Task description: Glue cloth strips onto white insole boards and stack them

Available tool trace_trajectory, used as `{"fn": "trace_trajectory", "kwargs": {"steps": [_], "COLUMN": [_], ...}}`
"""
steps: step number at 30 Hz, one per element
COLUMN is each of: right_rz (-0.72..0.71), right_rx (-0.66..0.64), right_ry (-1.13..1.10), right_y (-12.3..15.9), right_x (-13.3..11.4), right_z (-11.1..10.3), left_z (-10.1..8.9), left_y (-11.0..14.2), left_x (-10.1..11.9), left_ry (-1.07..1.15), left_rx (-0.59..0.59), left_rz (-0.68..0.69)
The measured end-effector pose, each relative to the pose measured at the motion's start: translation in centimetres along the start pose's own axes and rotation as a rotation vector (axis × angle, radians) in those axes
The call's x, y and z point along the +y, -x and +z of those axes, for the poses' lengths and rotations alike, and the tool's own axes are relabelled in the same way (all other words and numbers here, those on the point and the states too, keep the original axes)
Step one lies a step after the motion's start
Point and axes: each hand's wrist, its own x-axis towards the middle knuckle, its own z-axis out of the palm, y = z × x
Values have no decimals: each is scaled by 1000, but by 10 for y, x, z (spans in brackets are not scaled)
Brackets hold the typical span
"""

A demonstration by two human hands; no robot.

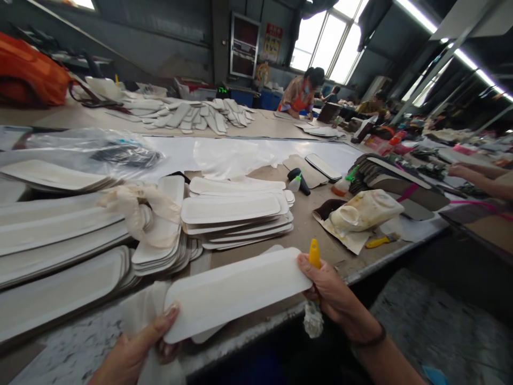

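Observation:
Between my hands is a long white panel with rounded corners (236, 294), held over the front edge of the table. My left hand (146, 342) grips its left end, thumb on top, with a thin whitish sheet (144, 310) hanging behind the fingers. At the right end, my right hand (328, 289) pinches the panel and also keeps a brush with a yellow handle (315, 254) in its grip, bristles pointing down. Part of another pale panel (206, 334) shows beneath. Just beyond lies a stack of similar white panels (236, 209).
More panel stacks (64, 272) fill the left, with a crumpled cloth (140, 211) on one. Rightward are a stained plastic container (364, 211), a second yellow brush (380, 240), a small bottle (340, 186) and dark stacked pieces (401, 184). A person (298, 96) works across the table; another's arm (476, 174) shows at right.

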Motion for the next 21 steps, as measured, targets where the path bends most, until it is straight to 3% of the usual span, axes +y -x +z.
{"fn": "trace_trajectory", "kwargs": {"steps": [5,8,11,16,21], "right_rz": [-216,-444,-528,-480,-390], "right_rx": [51,202,355,418,488], "right_ry": [296,822,1237,1435,1546], "right_y": [-37,-72,-105,-130,-133], "right_x": [-49,-82,-104,-107,-106], "right_z": [9,16,25,35,36], "left_z": [19,32,42,43,24], "left_y": [-8,-23,-47,-70,-41], "left_x": [56,91,113,109,91], "left_ry": [-14,-8,-29,-77,-295], "left_rx": [32,72,112,192,243], "left_rz": [212,289,367,449,410]}}
